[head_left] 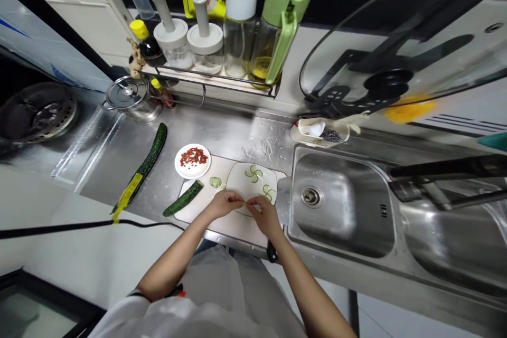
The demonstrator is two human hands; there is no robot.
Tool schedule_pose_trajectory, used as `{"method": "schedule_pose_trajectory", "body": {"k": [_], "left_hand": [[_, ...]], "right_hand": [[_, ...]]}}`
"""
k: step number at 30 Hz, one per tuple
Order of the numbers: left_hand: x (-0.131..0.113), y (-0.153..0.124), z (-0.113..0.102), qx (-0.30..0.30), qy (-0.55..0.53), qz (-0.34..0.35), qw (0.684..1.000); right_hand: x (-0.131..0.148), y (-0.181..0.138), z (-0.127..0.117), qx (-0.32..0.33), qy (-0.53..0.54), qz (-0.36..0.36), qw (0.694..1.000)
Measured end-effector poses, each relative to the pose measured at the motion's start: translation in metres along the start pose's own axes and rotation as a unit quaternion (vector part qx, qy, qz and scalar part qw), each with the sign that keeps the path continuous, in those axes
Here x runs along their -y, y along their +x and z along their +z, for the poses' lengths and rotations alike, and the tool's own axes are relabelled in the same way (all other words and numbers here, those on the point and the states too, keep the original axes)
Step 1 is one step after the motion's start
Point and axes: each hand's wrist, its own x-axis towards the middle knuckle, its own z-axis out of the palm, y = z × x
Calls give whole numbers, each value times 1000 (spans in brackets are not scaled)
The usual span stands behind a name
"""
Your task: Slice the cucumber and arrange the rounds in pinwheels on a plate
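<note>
Green cucumber slices [254,172] on the plate [236,175] lie beyond our left hand [225,204] and nearer right hand [266,216] — both pinched, on what we can't tell.

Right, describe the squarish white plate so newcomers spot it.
Left of the steel double sink lies a pale flat cutting board. On it sits the squarish white plate. Green cucumber fans set it apart from the round white dish of red pieces.

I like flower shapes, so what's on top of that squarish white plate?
Two pinwheels of thin green cucumber slices lie on the squarish white plate. The bare left hand and bare right hand cover part of its near side, so I can't see what's beneath them.
</note>
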Motion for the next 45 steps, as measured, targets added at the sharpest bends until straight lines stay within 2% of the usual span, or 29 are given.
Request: {"method": "schedule_pose_trajectory", "body": {"k": [3,8,10,15,18,22,25,29,33,37,41,45], "left_hand": [[0,1,3,4,-12,-15,1000],[1,7,10,42,-90,-140,985],[2,10,13,56,-133,-165,976],[3,18,18,30,-230,-153,961],[3,22,19,-3,-237,-145,961],[4,28,21,-33,-184,-107,977],[5,31,22,-71,-133,-60,987],[4,29,22,-103,23,6,994],[2,25,24,-117,215,80,966],[2,22,29,-108,348,125,923],[7,23,31,-103,409,146,895],[10,24,31,-102,432,157,882]], "right_hand": [[1,-2,-2,7,4,8,1000],[2,-5,-6,19,-3,2,1000],[3,-7,-7,26,-6,-2,1000],[3,-8,-9,31,19,23,999],[-2,-9,-6,15,62,53,997],[-9,-10,2,-33,94,89,991],[-12,-13,7,-47,74,87,992],[-11,-16,13,-56,12,88,994],[-13,-17,19,-67,-73,79,992],[-12,-19,25,-71,-176,67,980],[-8,-20,28,-76,-255,64,962],[-6,-21,29,-79,-297,55,950]]}}
